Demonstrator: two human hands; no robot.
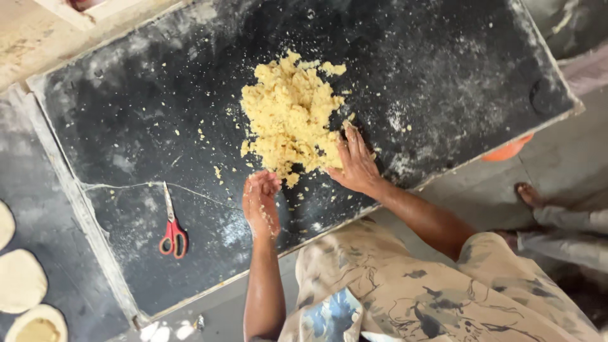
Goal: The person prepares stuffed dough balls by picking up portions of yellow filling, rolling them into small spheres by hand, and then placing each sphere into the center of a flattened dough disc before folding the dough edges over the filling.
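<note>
left hand (261, 204) cupped, right hand (356, 163) flat against crumbly dough heap (291, 114), elongated top-to-bottom.

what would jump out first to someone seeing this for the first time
A heap of crumbly yellow dough sits in the middle of a flour-dusted black stone slab. The right hand lies flat against the heap's lower right edge, while the left hand curls just below it with crumbs stuck to it. Red-handled scissors lie on the slab to the lower left, and pale flat dough discs sit at the far left edge.
</note>
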